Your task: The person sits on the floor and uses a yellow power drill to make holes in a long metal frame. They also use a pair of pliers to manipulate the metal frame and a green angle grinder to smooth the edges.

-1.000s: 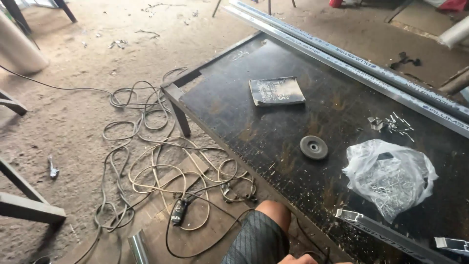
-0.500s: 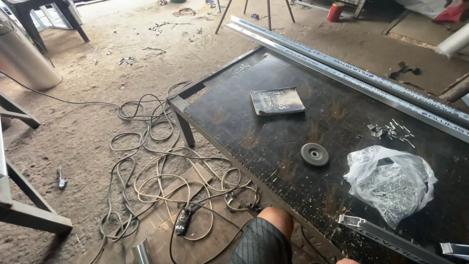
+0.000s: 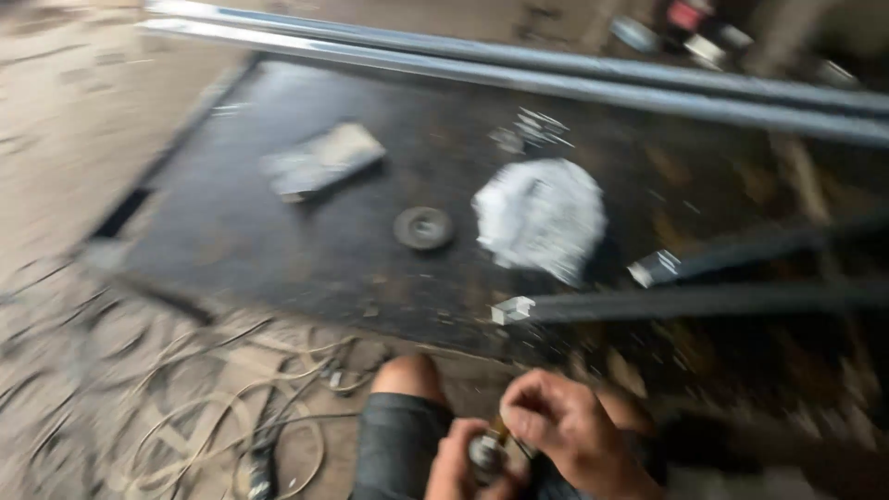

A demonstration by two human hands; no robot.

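Both my hands met low over my lap: L grip (image 3: 460, 468) & R grip (image 3: 567, 428) pinched round a small blurred part (image 3: 485, 456), below the dark desk (image 3: 278, 231) w/ its grinding disc (image 3: 423, 227).

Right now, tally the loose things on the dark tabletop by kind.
Grinding disc: 1
Plastic bag: 1
Flat packet: 1
Dark square bars: 2
Silver rails: 2
Total: 7

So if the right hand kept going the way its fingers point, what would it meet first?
The right hand points its curled fingers left and down at the small round object gripped by the left hand, so that comes first. The picture is blurred, so depth is uncertain.
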